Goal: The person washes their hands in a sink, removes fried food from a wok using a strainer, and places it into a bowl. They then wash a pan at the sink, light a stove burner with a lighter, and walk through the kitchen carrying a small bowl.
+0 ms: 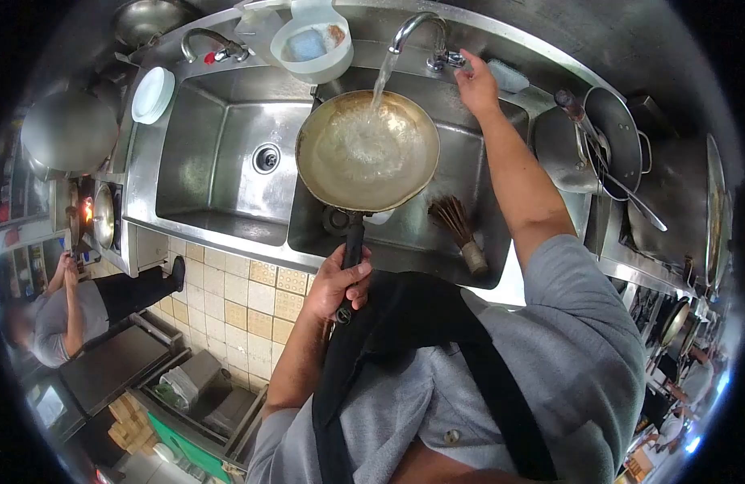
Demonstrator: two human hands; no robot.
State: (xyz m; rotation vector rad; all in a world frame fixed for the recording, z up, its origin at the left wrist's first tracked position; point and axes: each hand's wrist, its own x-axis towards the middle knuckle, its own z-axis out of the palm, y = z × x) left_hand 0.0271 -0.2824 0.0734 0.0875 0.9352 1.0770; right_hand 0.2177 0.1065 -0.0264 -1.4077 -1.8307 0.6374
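My left hand [338,284] is wrapped round the black handle of a frying pan [324,161], which is held over the right sink basin [477,153]. A stream of water from the running faucet [417,24] falls into the pan, and water ripples across its worn, pale inside. My right hand [477,82] is stretched out at the tap lever [454,59], fingers apart, with the fingertips right at its end. In the right basin, below the pan, lies a bristle brush [459,234] with a bound handle.
A white tub [344,52] with a blue sponge stands behind the sinks. White plates [153,95] rest left of the left basin [191,161]. Pots [618,121] with long-handled utensils crowd the right side. At far left, a person [66,315] stands by a lit stove.
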